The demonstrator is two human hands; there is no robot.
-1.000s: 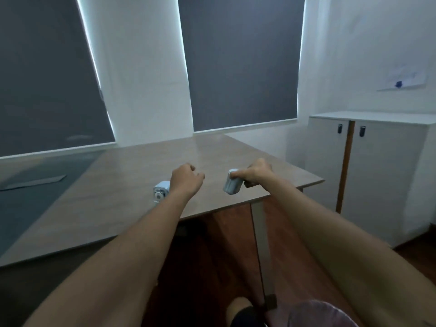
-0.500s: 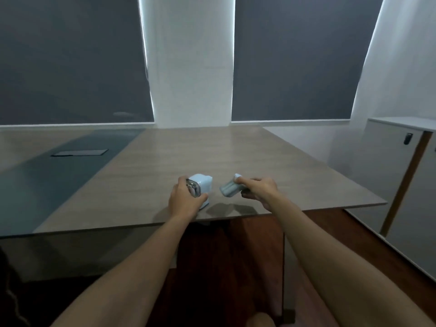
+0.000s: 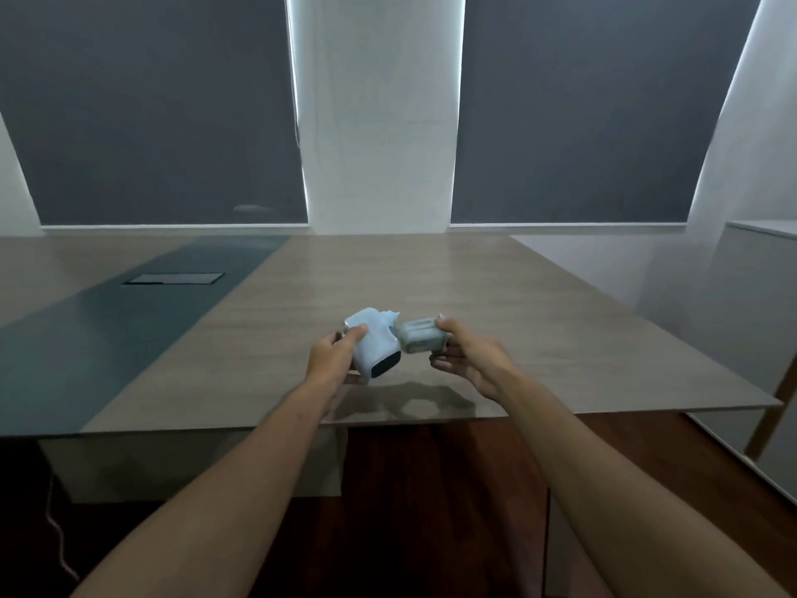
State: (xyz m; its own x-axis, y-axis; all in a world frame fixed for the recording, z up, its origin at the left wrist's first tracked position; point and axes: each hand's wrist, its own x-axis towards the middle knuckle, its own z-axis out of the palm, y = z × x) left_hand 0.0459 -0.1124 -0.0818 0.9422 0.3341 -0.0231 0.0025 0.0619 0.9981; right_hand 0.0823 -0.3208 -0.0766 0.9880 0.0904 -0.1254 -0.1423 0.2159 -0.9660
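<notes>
1. Since half a second ago both hands have risen off the tabletop and drawn together: the white housing [image 3: 374, 344], which then sat on the wood, is now lifted and tipped, and the grey cartridge [image 3: 420, 337] has closed in on its upper right corner
2. The table [image 3: 539, 321], a wide slab of pale wood grain, fills the middle of the view; both held pieces hang over its near edge, and their shadows fall on the wood just below them
3. Two dark roller blinds [image 3: 151, 110] cover the windows behind the table, with a white stretch of wall between them
4. A pale cabinet [image 3: 763, 321] stands at the far right, beside the table's corner
5. A dark inlaid strip [image 3: 129, 325] runs along the table's left part, and a flat hatch [image 3: 174, 278] is set into it near the far end
6. The left hand [image 3: 330, 360] grips the white housing, thumb laid across its top and the other fingers curled underneath; a dark opening at the housing's lower end faces the camera
7. The right hand [image 3: 470, 360] pinches the grey cartridge, thumb on its upper far end and fingers curled below it
8. The cartridge lies roughly level, its near end right against the housing; whether the two actually touch cannot be told
</notes>
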